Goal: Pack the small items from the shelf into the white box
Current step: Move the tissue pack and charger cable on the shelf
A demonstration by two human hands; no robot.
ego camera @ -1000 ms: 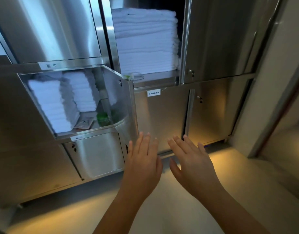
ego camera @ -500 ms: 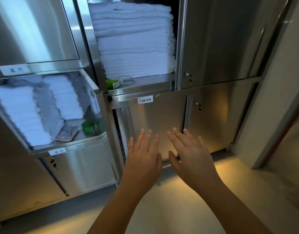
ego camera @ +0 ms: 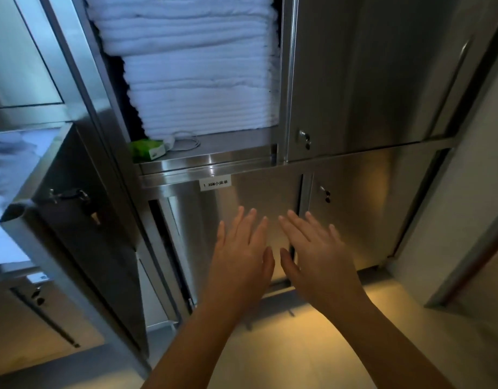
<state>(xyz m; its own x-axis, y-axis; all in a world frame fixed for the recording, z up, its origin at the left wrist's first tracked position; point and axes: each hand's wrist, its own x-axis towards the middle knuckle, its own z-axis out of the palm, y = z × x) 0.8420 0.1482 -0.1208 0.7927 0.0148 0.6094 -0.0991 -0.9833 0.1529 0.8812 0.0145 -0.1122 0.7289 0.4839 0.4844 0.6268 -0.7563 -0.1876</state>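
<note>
Now that we have stepped closer to the cabinet, the green packet (ego camera: 146, 148) and white cord (ego camera: 183, 140) sit on the shelf (ego camera: 214, 158) above our spread, empty left hand (ego camera: 242, 256) and right hand (ego camera: 318, 256) fingers, with no white box visible.

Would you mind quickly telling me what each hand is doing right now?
Left hand: open, fingers spread, holding nothing, held out in front of the lower cabinet door.
Right hand: open, fingers spread, holding nothing.
</note>
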